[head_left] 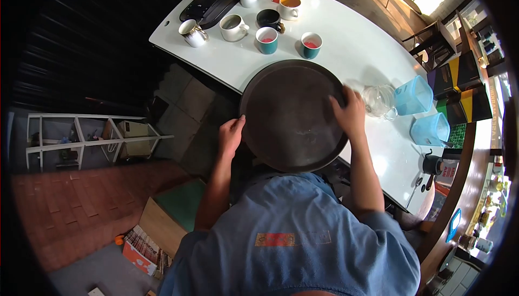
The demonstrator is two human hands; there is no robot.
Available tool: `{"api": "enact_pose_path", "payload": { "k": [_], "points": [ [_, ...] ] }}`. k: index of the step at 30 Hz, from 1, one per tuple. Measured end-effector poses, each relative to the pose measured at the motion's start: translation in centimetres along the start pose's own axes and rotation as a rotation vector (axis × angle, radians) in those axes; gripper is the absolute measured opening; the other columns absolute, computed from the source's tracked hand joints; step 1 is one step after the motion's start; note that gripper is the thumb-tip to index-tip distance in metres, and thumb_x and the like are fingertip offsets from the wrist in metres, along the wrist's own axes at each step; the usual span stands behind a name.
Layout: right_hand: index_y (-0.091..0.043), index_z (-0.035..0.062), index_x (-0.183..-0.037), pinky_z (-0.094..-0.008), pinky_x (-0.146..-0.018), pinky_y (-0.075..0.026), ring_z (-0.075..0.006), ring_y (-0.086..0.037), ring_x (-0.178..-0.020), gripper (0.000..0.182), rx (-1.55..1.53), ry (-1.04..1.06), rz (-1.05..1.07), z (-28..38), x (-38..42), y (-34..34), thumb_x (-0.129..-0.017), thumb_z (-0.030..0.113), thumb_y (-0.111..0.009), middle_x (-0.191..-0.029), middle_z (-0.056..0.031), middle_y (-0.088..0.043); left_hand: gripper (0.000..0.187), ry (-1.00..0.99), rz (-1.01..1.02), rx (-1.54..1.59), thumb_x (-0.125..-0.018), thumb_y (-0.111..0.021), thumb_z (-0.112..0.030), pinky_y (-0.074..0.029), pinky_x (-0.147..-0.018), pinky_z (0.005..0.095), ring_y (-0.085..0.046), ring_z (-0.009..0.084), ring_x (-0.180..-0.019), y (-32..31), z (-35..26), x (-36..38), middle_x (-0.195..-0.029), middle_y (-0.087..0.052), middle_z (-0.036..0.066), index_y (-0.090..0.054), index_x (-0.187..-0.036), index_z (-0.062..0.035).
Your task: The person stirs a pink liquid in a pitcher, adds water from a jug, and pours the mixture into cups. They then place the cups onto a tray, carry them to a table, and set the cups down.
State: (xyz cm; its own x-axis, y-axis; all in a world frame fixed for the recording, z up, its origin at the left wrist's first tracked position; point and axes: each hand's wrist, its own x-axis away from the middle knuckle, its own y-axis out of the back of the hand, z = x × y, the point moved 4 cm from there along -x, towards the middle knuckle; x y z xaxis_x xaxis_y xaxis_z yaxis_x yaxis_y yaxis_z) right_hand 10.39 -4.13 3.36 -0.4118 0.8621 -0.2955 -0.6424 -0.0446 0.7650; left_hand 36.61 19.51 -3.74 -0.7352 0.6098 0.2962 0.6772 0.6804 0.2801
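A round dark brown serving tray [294, 114] is in front of my body, its far edge over the white table. My left hand [231, 136] is closed on its left rim, thumb on top and the other fingers mostly hidden underneath. On the right rim lies my right hand [350, 111], its thumb over the tray's surface and its fingers around the outer edge. Just beyond the tray stand two green cups, one on the left [266, 41] and one on the right [311, 46], both reddish inside. No item rests on the tray.
The white table [351, 41] also bears a white mug [233, 28], a black mug [269, 20], several other mugs and a black flat tray [208, 6]. To the right stand a glass jug [378, 101], two blue pitchers [414, 96] and a black kettle [431, 163].
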Motion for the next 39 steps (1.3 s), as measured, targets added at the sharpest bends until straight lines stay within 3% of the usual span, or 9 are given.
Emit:
{"api": "enact_pose_path", "payload": {
  "k": [3, 8, 12, 17, 22, 27, 30, 32, 39],
  "points": [
    [-0.053, -0.0008, -0.124, -0.0402, -0.088, -0.048, -0.0343, -0.059, -0.103, 0.063, -0.208, 0.05, 0.043, 1.0, -6.1, -3.2, -0.074, 0.03, -0.077, -0.11, -0.0225, -0.059, 0.035, 0.034, 0.008, 0.014, -0.089, -0.066, -0.03, -0.039, -0.062, 0.0227, -0.05, 0.006, -0.068, 0.0, 0.0, 0.1, -0.073, -0.061, 0.0, -0.067, -0.087, 0.0042],
    [-0.037, -0.0004, -0.136, -0.0401, -0.091, -0.048, -0.0345, -0.056, -0.113, 0.091, -0.15, -0.034, 0.129, 1.4, -12.5, -8.8, -0.067, 0.04, -0.081, -0.119, -0.0252, -0.057, 0.033, 0.039, 0.01, 0.146, -0.089, -0.066, -0.027, -0.041, -0.064, 0.0223, -0.053, 0.0065, -0.072, -0.1, 0.7, 1.4, -0.083, -0.062, -0.001, -0.064, -0.102, 0.0034],
    [-0.042, 0.0007, -0.129, -0.0406, -0.089, -0.049, -0.0355, -0.061, -0.105, 0.085, -0.183, -0.136, 0.094, 2.6, -13.9, -9.3, -0.066, 0.042, -0.081, -0.113, -0.023, -0.062, 0.038, 0.08, -0.006, 0.358, -0.088, -0.067, -0.021, -0.046, -0.072, 0.0223, -0.058, 0.0087, -0.084, -0.1, 2.6, 2.2, -0.094, -0.064, 0.001, -0.057, -0.116, 0.0025],
    [-0.046, 0.001, -0.124, -0.0409, -0.087, -0.05, -0.0353, -0.062, -0.102, 0.077, -0.208, -0.127, 0.065, 2.6, -14.8, -8.7, -0.066, 0.039, -0.081, -0.11, -0.0214, -0.064, 0.04, 0.081, 0.07, 0.363, -0.087, -0.068, -0.019, -0.047, -0.073, 0.0233, -0.059, 0.0098, -0.088, 0.2, 3.9, 2.6, -0.097, -0.064, 0.004, -0.056, -0.118, 0.0027],
    [-0.047, 0.0002, -0.121, -0.0399, -0.087, -0.05, -0.0334, -0.063, -0.102, 0.074, -0.225, -0.069, 0.032, 4.6, -13.7, -3.6, -0.067, 0.035, -0.082, -0.109, -0.0213, -0.064, 0.043, 0.068, 0.115, 0.206, -0.087, -0.069, -0.019, -0.047, -0.064, 0.0242, -0.057, 0.0086, -0.082, 0.4, 2.4, 2.9, -0.094, -0.063, 0.003, -0.056, -0.12, 0.004],
    [-0.048, -0.0001, -0.12, -0.0394, -0.086, -0.05, -0.0329, -0.063, -0.102, 0.072, -0.214, -0.02, 0.065, 4.0, -10.8, -1.7, -0.066, 0.033, -0.083, -0.109, -0.0209, -0.064, 0.041, 0.034, 0.13, 0.223, -0.085, -0.071, -0.02, -0.042, -0.057, 0.0214, -0.055, 0.0065, -0.066, -0.4, 1.4, 1.5, -0.079, -0.061, 0.0, -0.059, -0.118, 0.0017],
    [-0.048, -0.0002, -0.119, -0.0397, -0.086, -0.05, -0.0333, -0.063, -0.102, 0.072, -0.251, -0.003, 0.078, 3.2, -8.6, -2.2, -0.065, 0.031, -0.084, -0.108, -0.0208, -0.064, 0.04, 0.033, 0.158, 0.255, -0.085, -0.071, -0.021, -0.042, -0.056, 0.0216, -0.054, 0.0064, -0.064, -1.1, 0.7, 0.6, -0.077, -0.061, 0.0, -0.06, -0.116, 0.0012],
    [-0.049, 0.0001, -0.119, -0.0362, -0.087, -0.05, -0.0283, -0.063, -0.102, 0.071, -0.229, -0.063, 0.125, 2.8, -7.2, -2.7, -0.065, 0.029, -0.085, -0.108, -0.0185, -0.064, 0.039, 0.021, 0.163, 0.252, -0.085, -0.071, -0.021, -0.042, -0.056, 0.0215, -0.053, 0.0062, -0.064, -1.4, 0.4, 0.1, -0.077, -0.061, -0.001, -0.06, -0.116, 0.0011],
    [-0.046, 0.0004, -0.125, -0.0381, -0.091, -0.049, -0.031, -0.061, -0.107, 0.079, -0.244, -0.135, 0.162, 2.1, -4.8, -3.3, -0.063, 0.029, -0.085, -0.113, -0.019, -0.062, 0.038, 0.007, 0.157, 0.185, -0.085, -0.069, -0.02, -0.041, -0.057, 0.022, -0.054, 0.007, -0.065, -1.9, -0.8, -0.9, -0.079, -0.062, 0.0, -0.061, -0.116, 0.0004]
  ]
}}
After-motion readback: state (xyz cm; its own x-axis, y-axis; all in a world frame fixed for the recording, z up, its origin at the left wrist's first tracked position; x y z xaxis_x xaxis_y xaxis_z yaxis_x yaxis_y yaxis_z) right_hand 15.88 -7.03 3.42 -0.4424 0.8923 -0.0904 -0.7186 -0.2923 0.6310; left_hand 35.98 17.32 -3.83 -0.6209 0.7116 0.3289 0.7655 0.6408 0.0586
